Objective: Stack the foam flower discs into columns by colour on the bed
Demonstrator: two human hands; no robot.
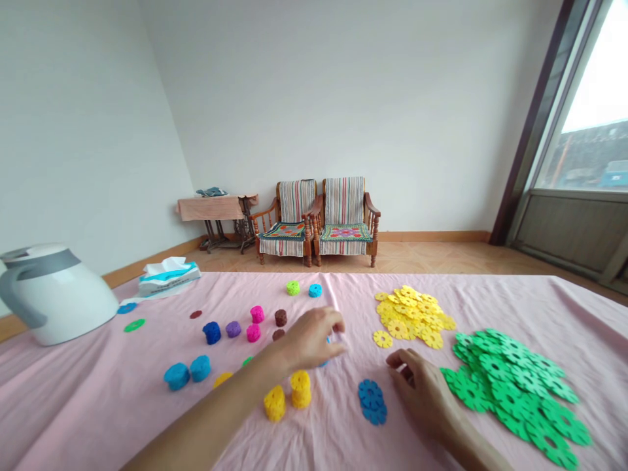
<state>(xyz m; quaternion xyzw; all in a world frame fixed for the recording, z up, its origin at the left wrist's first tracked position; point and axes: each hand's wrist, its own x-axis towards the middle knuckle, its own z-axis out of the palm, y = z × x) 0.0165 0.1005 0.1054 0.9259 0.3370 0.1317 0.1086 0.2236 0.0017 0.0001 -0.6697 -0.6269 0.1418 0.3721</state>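
Observation:
My left hand (pixel 314 337) is over the middle of the table, thumb and fingers apart and bent. A blue stack of discs (pixel 324 362) shows partly behind its thumb; the hand hides the rest, and whether they touch is unclear. My right hand (pixel 417 386) rests low over the cloth with loosely bent fingers and nothing visible in them. Just left of it lie a few overlapping blue flower-shaped discs (pixel 371 400). Below my left wrist stand two yellow stacks (pixel 301 389), one beside the other. Part of a brown stack (pixel 279 334) shows above the wrist.
Right of centre are a yellow disc pile (pixel 409 314) and a larger green pile (pixel 515 386). Left stand blue stacks (pixel 176 377), a purple stack (pixel 233 328) and pink stacks (pixel 257 314). A white jug (pixel 73 294) and tissue pack (pixel 169 276) are at far left.

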